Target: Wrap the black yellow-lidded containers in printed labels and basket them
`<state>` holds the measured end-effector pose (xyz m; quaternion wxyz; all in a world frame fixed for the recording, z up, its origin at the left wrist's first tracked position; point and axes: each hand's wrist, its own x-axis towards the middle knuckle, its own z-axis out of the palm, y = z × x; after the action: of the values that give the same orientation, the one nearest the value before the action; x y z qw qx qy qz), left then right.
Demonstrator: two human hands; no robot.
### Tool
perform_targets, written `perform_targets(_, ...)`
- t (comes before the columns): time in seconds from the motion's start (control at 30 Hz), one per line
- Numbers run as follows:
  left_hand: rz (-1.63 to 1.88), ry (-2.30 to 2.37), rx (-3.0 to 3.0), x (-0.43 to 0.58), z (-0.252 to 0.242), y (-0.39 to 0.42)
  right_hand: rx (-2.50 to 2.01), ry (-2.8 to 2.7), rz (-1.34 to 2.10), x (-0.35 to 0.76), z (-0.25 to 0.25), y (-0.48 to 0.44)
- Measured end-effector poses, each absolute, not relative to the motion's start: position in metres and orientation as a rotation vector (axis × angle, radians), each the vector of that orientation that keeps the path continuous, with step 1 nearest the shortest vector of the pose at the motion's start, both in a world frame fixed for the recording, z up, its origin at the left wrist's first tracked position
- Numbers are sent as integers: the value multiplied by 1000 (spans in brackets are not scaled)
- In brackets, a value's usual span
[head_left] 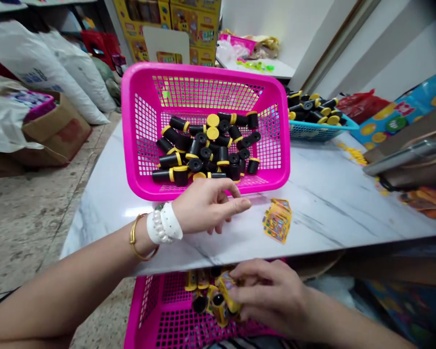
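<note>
My left hand [214, 206], with bracelets on its wrist, hovers over the marble-patterned table at the near rim of a pink basket [205, 193]. Its fingers are loosely bent and apart, with nothing visible in them. In that basket lie many small black canisters with yellow lids [223, 155]. Lower down, my right hand [269, 295] is over a second pink basket [141, 310] below the table edge. Its fingers are around a canister with a yellow printed label [228, 291]. Several similar labelled canisters [216, 305] lie under it. Yellow printed labels [277, 220] rest on the table.
A blue basket [312, 131] of more black canisters stands at the back right, near a red bag [361, 104]. A brown box with a metal bar [407, 155] sits on the right. White sacks [47, 72] and a carton [54, 131] are on the floor at left.
</note>
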<state>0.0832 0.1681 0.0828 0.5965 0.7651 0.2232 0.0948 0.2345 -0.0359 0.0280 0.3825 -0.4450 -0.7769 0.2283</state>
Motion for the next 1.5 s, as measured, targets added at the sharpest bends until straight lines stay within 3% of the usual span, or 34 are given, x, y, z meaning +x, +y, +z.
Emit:
perform_targets(0.2, 294, 462, 1957, 90, 65, 160, -1745, -1713, -134, 296, 21, -15)
perform_targets(0.4, 250, 468, 1940, 92, 58, 152, -1795, -1785, -228, 314, 5, -1)
perform_targets(0.63, 340, 528, 1570, 96, 48, 141, -1518, -1649, -347, 273, 36, 10)
perform_targets(0.73, 445, 461, 1477, 96, 48, 145, -1478, -1575, -193, 259, 46, 24)
perform_targets(0.87, 456, 447, 1451, 95, 56, 151, -1527, -1262, 624, 259, 52, 43)
perform_targets(0.93, 516, 514, 1456, 94, 60, 151, -1526, -1121, 863, 262, 53, 49)
perform_targets(1.1, 824, 706, 1488, 89, 71, 144, -1556, -847, 594, 255, 51, 52)
perform_targets(1.5, 1007, 613, 1622, 84, 76, 132, -1609, -1009, 261, 241, 45, 54)
